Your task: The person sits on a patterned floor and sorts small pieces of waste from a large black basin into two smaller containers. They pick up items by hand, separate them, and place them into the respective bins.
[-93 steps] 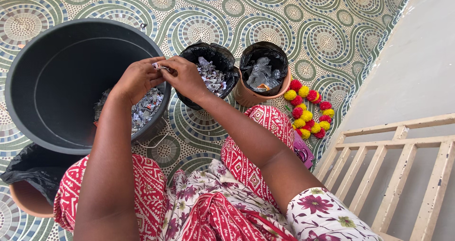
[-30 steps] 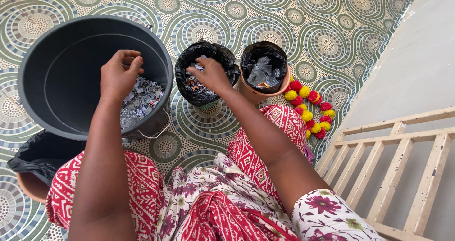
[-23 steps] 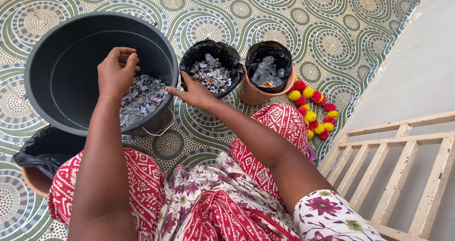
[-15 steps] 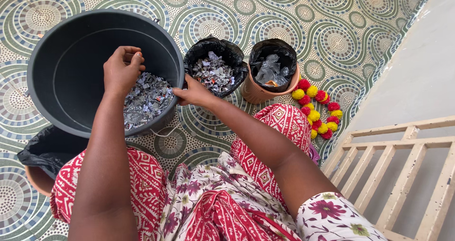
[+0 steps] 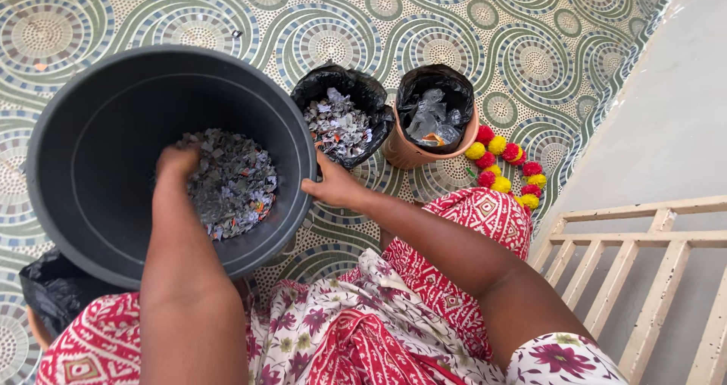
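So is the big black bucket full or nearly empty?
Nearly empty. The big black bucket holds only a low heap of shredded scraps at the bottom, with bare wall above it. The left hand reaches down into them.

Bare forearms, patterned clothing

Both arms uncovered to above the elbow; a short white sleeve (image 5: 564, 362) printed with maroon flowers; red cloth (image 5: 454, 279) with white geometric print; cream floral fabric over the lap.

The bucket (image 5: 91, 165) holding scraps (image 5: 231, 180) sat left of two lined pots (image 5: 344, 120) (image 5: 435, 120), a garland (image 5: 507, 169) lying rightmost on the floor (image 5: 530, 44).
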